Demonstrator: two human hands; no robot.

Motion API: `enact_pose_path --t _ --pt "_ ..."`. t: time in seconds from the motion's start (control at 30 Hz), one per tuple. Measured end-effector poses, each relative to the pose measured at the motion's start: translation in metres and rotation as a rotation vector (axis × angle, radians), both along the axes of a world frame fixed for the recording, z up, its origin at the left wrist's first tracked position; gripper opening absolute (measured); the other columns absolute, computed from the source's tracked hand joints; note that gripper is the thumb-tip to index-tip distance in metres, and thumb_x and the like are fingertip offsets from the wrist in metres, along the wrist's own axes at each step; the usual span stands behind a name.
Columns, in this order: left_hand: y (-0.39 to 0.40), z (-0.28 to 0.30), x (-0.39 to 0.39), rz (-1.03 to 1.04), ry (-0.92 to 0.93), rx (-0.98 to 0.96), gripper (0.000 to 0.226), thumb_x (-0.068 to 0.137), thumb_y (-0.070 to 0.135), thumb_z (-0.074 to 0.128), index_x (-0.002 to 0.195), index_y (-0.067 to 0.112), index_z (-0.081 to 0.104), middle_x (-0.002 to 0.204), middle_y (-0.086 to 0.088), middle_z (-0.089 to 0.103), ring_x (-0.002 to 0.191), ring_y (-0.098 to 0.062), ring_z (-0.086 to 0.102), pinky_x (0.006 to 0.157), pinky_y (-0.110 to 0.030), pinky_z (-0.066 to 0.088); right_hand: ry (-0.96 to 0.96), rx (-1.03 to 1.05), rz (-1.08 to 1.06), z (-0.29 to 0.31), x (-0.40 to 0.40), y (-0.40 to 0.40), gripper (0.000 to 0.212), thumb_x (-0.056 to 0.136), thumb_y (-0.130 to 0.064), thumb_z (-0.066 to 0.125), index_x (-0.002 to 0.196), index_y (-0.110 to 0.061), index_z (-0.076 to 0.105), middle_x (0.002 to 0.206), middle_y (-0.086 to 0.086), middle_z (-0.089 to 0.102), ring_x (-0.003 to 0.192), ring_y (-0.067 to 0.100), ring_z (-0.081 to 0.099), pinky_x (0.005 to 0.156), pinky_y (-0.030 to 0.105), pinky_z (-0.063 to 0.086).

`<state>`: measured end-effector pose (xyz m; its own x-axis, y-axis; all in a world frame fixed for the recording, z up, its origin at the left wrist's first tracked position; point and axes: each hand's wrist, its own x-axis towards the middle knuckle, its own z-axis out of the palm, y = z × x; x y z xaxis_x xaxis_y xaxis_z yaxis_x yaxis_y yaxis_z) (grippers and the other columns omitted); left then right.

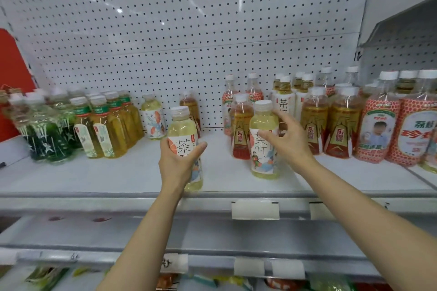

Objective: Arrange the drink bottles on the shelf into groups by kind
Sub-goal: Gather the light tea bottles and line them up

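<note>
Nearest to me, my left hand (177, 160) is wrapped around the waist of a pale yellow tea bottle (185, 146) with a white label; it stands upright at the front of the white shelf (113, 177), long axis vertical, and I cannot tell whether its base rests on the board or hangs just above it. At about three o'clock from it stands a second pale tea bottle (263, 139) of the same kind, also upright, cap up. My right hand (287, 139) is beside that one, fingers spread and loose, gripping nothing, the fingertips (264, 136) at the label on its right side; so the right hand is plainly the nearer of the two, and the bottle lies at about nine o'clock from my palm. I judge the next move to be a closing of that hand sideways round the body. Just behind it, at eleven o'clock, a red-labelled amber bottle (241, 127) stands close and could be knocked. Farther back at ten o'clock, against the pegboard (165, 30), a third pale floral-labelled bottle (153, 117) waits, likely where this kind belongs.
</note>
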<state>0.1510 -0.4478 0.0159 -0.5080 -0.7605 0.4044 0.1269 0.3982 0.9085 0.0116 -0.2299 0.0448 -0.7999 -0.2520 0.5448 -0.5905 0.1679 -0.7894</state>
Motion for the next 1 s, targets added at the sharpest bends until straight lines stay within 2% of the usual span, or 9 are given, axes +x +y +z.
enact_pose_path --t 0.2,0.3,0.37,0.43,0.67,0.77,0.87,0.93,1.0 --pt "-0.046 -0.005 0.019 0.003 -0.021 -0.008 0.066 0.070 0.036 0.088 0.118 0.021 0.045 0.095 0.010 0.059 0.084 -0.007 0.059 0.061 -0.016 0.044 -0.051 -0.047 0.155 -0.007 0.039 -0.056 0.069 0.070 -0.040 0.078 0.133 -0.030 0.051 0.128 -0.004 0.056 0.115 0.015 0.057 0.096 0.045 0.051" --pt "-0.078 -0.007 0.028 0.000 -0.037 -0.032 0.071 0.068 0.040 0.088 0.120 0.019 0.045 0.097 0.007 0.061 0.087 -0.013 0.062 0.070 -0.028 0.054 -0.035 -0.064 0.182 -0.009 0.057 -0.096 0.071 0.067 -0.046 0.077 0.132 -0.035 0.050 0.131 -0.006 0.053 0.120 0.016 0.054 0.100 0.046 0.049" --pt "-0.101 -0.006 0.034 -0.011 -0.052 -0.038 0.076 0.068 0.042 0.088 0.126 0.019 0.044 0.100 0.005 0.061 0.089 -0.014 0.063 0.076 -0.034 0.057 -0.027 -0.045 0.172 -0.009 0.066 -0.121 0.068 0.071 -0.043 0.077 0.132 -0.038 0.049 0.135 -0.007 0.051 0.124 0.018 0.051 0.101 0.048 0.047" --pt "-0.123 -0.005 0.040 -0.026 -0.054 -0.046 0.077 0.068 0.042 0.088 0.126 0.020 0.043 0.100 0.007 0.061 0.089 -0.011 0.063 0.076 -0.032 0.057 -0.012 -0.031 0.166 -0.009 0.075 -0.142 0.064 0.076 -0.034 0.077 0.134 -0.033 0.048 0.132 -0.007 0.052 0.121 0.016 0.051 0.101 0.047 0.047" --pt "-0.184 -0.013 0.051 -0.079 -0.038 -0.023 0.072 0.071 0.038 0.087 0.126 0.021 0.043 0.107 0.001 0.062 0.094 -0.018 0.065 0.074 -0.031 0.056 -0.067 -0.009 0.147 -0.010 0.096 -0.172 0.067 0.078 -0.027 0.078 0.136 -0.030 0.046 0.129 -0.012 0.055 0.117 0.007 0.054 0.095 0.032 0.051" --pt "-0.200 -0.017 0.050 -0.147 -0.040 -0.009 0.071 0.075 0.033 0.085 0.129 0.021 0.040 0.110 0.002 0.060 0.095 -0.017 0.063 0.070 -0.024 0.052 -0.154 0.145 0.073 -0.030 0.104 -0.166 0.068 0.068 -0.027 0.086 0.127 -0.026 0.052 0.114 -0.014 0.064 0.101 -0.001 0.061 0.087 0.026 0.054" --pt "-0.206 -0.019 0.043 -0.194 -0.066 -0.031 0.070 0.076 0.033 0.084 0.128 0.024 0.038 0.114 0.001 0.058 0.098 -0.017 0.061 0.066 -0.019 0.048 -0.219 0.271 -0.004 -0.044 0.103 -0.170 0.064 0.062 -0.031 0.089 0.118 -0.022 0.061 0.110 -0.010 0.070 0.096 0.003 0.066 0.088 0.031 0.056" --pt "-0.208 -0.020 0.039 -0.193 -0.077 -0.030 0.078 0.072 0.042 0.085 0.131 0.023 0.038 0.121 -0.001 0.057 0.105 -0.020 0.062 0.072 -0.025 0.054 -0.236 0.290 -0.004 -0.043 0.098 -0.178 0.060 0.062 -0.031 0.088 0.116 -0.022 0.063 0.109 -0.008 0.071 0.096 0.005 0.067 0.087 0.033 0.057" --pt "-0.210 -0.019 0.038 -0.171 -0.098 -0.048 0.094 0.058 0.064 0.082 0.132 0.026 0.039 0.126 -0.002 0.056 0.110 -0.024 0.061 0.083 -0.039 0.059 -0.240 0.291 0.012 -0.039 0.091 -0.191 0.057 0.064 -0.029 0.087 0.115 -0.021 0.063 0.110 -0.006 0.071 0.096 0.007 0.067 0.087 0.031 0.056"
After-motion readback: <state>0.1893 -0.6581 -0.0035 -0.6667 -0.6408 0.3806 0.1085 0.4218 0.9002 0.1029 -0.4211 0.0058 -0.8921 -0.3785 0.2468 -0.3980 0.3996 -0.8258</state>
